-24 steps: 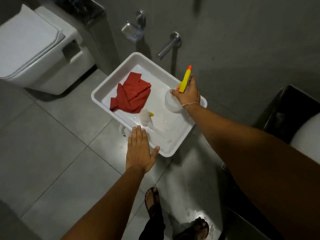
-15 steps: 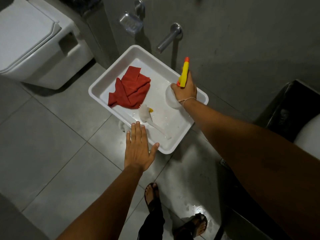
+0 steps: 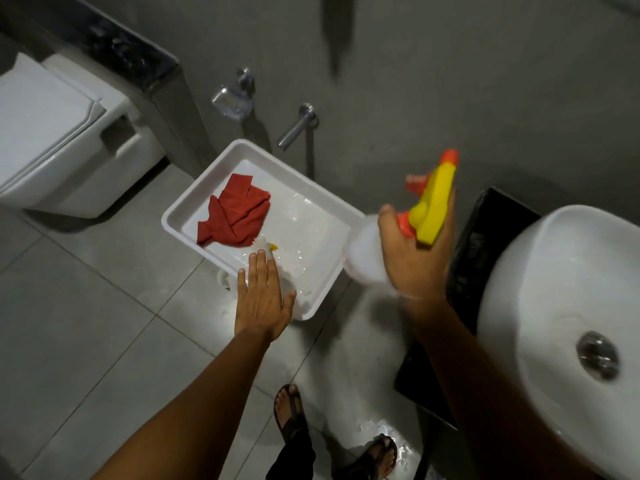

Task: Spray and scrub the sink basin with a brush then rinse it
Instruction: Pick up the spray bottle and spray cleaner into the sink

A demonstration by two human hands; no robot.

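Mostly the left hand [image 3: 262, 299] hides the brush [image 3: 268, 246] in the tray [image 3: 194, 199]

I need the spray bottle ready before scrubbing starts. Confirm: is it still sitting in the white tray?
No: the right hand holds the spray bottle in the air, between the white tray and the sink basin.

spray bottle [image 3: 427, 206]: yellow-orange head, held aloft | sink basin [image 3: 540, 306]: white
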